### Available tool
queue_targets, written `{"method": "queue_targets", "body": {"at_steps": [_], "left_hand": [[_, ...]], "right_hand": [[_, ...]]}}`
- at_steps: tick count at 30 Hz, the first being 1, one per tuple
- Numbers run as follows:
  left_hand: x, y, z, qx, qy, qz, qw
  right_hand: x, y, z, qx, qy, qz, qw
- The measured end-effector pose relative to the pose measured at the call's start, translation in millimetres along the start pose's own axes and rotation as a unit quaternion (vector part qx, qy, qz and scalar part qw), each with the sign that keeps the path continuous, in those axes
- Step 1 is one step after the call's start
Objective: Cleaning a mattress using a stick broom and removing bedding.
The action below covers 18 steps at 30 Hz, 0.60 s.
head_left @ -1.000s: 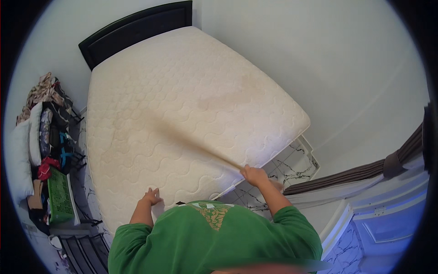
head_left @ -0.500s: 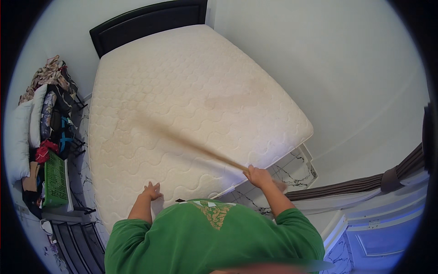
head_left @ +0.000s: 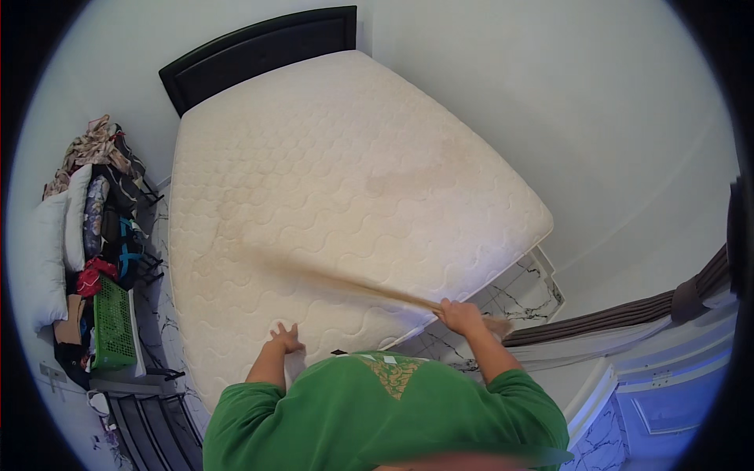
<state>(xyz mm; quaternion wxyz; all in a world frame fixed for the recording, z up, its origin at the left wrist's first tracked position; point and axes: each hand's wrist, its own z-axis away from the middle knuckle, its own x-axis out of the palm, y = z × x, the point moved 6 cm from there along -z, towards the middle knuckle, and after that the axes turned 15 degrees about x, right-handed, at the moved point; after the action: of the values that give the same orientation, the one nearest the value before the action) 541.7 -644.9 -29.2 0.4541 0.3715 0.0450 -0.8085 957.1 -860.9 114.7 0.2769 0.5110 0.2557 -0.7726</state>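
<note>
Holds tan stick broom point(head_left: 369, 290) in right grip point(head_left: 462, 315), closed round it toward the right end, with the frayed butt poking out past the knuckles. Slants broom up-left across lower part of cream quilted mattress point(head_left: 330, 180); far end blurred, can't tell if touching. Has left grip point(head_left: 287, 337) open, fingers spread, at near edge of mattress; can't tell if resting on it. Wears green shirt point(head_left: 345, 424). At mattress head, black headboard point(head_left: 259, 59). Off left, green plastic basket point(head_left: 115, 326), white pillow point(head_left: 51, 263). Off right, tied brown curtain point(head_left: 605, 323).
</note>
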Motion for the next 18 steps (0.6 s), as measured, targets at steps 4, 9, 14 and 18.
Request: {"method": "queue_targets", "body": {"at_steps": [4, 9, 14, 18], "left_hand": [[-3, 2, 11, -0.003, -0.019, 0.018, 1.000], [-15, -7, 1, 0.042, -0.043, 0.053, 0.997], [16, -48, -35, 0.117, -0.075, 0.075, 0.987], [-11, -4, 1, 0.177, -0.030, 0.061, 0.982]], "right_hand": [[21, 128, -25, 0.166, -0.031, 0.028, 0.985], [80, 200, -115, 0.332, 0.116, -0.277, 0.894], [32, -111, -17, -0.066, -0.059, -0.032, 0.996], [45, -69, -45, -0.044, -0.115, 0.126, 0.984]]}}
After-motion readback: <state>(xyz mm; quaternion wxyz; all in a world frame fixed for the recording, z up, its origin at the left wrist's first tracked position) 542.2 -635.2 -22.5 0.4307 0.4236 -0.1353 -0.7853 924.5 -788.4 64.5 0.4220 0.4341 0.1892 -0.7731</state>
